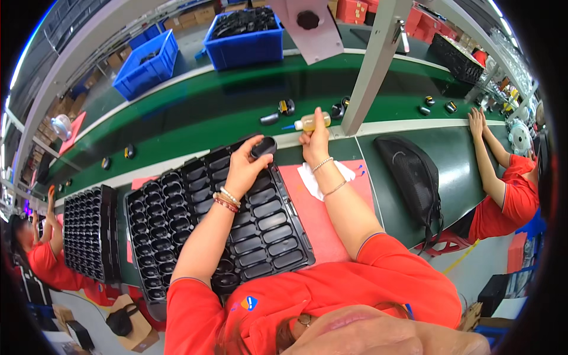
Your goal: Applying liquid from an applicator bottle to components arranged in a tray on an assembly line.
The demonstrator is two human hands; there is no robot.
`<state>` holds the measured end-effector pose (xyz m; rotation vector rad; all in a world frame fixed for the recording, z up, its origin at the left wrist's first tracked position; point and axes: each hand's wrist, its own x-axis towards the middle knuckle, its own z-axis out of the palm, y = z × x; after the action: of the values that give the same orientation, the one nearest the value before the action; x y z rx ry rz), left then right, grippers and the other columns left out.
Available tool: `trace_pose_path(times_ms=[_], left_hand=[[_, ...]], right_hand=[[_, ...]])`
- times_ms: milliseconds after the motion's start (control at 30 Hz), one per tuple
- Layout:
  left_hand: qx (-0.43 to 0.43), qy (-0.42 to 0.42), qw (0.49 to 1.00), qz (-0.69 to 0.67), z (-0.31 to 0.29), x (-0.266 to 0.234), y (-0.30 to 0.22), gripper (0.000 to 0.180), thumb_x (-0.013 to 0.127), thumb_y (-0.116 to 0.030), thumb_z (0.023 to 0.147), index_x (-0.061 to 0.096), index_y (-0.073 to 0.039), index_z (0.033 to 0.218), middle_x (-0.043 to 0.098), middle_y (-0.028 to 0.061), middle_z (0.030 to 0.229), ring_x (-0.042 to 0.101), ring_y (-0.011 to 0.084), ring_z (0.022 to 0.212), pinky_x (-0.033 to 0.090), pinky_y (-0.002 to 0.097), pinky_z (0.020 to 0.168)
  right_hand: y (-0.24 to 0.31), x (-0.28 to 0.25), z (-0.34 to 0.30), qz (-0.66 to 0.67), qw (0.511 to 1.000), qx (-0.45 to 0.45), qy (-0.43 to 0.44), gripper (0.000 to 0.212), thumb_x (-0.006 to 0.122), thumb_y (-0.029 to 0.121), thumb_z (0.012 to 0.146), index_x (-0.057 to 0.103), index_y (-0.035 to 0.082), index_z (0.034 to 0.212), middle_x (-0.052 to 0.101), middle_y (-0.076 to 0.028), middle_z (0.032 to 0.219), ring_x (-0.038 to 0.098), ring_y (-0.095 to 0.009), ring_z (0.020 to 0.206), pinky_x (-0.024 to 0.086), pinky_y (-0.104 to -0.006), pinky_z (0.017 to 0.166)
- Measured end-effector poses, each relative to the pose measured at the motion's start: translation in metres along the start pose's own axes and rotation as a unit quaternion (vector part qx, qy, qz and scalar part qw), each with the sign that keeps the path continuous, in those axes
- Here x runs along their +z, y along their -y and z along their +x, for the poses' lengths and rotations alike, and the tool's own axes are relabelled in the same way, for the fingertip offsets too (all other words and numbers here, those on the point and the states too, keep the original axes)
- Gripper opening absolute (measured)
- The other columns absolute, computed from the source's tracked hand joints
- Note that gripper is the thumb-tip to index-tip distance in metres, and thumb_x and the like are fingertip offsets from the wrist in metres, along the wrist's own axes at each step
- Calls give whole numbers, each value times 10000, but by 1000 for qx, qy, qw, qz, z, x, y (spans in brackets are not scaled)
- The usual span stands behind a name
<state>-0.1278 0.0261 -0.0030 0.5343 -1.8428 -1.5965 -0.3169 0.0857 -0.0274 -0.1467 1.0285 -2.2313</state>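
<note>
Gripping a small black oval plastic part between the curled fingers and thumb of the left hand, at the far right corner of a black plastic tray with oval pockets, possibly touching its rim. Grasping a clear squeeze bottle of yellowish liquid in the right hand, pointing its blue tip leftward near the long green surface.

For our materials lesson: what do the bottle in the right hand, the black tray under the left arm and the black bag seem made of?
Bottle: probably smooth plastic; its yellowish body looks translucent. Tray: likely glossy plastic, given highlights on repeated moulded shapes. Bag: perhaps mostly matte fabric; fine mesh-like texture shows.
</note>
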Motion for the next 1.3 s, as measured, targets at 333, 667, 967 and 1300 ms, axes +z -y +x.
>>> trace_pose_path(times_ms=[333,667,967,1300], left_hand=[[-11,11,1000,-22,0,-1,-5,471,648,-26,781,472,32,1214,609,112,1001,631,142,785,511,231,642],[-14,27,999,-31,2,-5,-3,462,642,-9,779,481,47,1208,570,139,1104,639,183,801,521,239,639],[-14,33,998,-48,3,-5,-3,470,645,-21,784,468,45,1214,596,132,1031,636,164,796,524,239,649],[-19,31,998,-58,2,-2,-6,464,642,-21,786,474,45,1213,563,137,1106,640,198,799,528,247,642]], right_hand=[[1,7,-4,13,1000,9,-6,397,562,493,834,509,110,741,397,39,538,234,-65,375,206,-233,410],[-4,7,-8,-8,1000,9,25,420,562,514,826,499,103,768,435,26,571,260,-60,377,222,-223,403],[-2,8,-11,34,999,-9,10,449,548,528,834,498,86,776,440,17,586,265,-50,379,214,-206,376],[-1,4,-9,51,999,-4,3,455,555,527,833,492,79,779,433,12,584,301,-59,397,233,-214,379]])
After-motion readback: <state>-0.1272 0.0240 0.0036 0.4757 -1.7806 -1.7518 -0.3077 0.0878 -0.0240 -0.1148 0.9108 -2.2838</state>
